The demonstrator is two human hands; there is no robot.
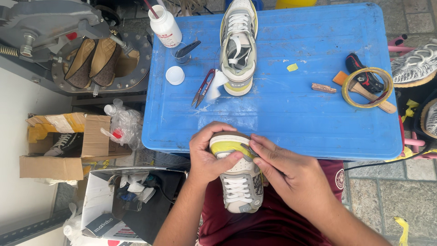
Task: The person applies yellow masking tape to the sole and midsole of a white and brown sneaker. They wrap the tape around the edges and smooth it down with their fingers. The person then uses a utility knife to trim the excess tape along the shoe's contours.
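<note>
A white, grey and yellow sneaker is held in the lap, against the near edge of the blue plastic table, with its toe pointed toward the person. The left hand is wrapped over the heel end, its grip closed on the shoe, thumb laid across the yellow heel panel. The right hand is pressed against the shoe's other side, fingertips pinched at the heel collar; whether a small tool is held there cannot be told.

On the table, a matching second sneaker is stood at the far edge, heel toward the person. Just beside its heel, red-handled thread snips are laid, touching a scrap of white material. A white glue bottle is stood at the far left corner, with a white cap near it. Toward the right, a small brown stick-like piece, a roll of yellowish tape and a wooden-handled tool under that roll are noted.

Off the table to the left, a pair of brown shoes on a machine and an open cardboard box are seen.
</note>
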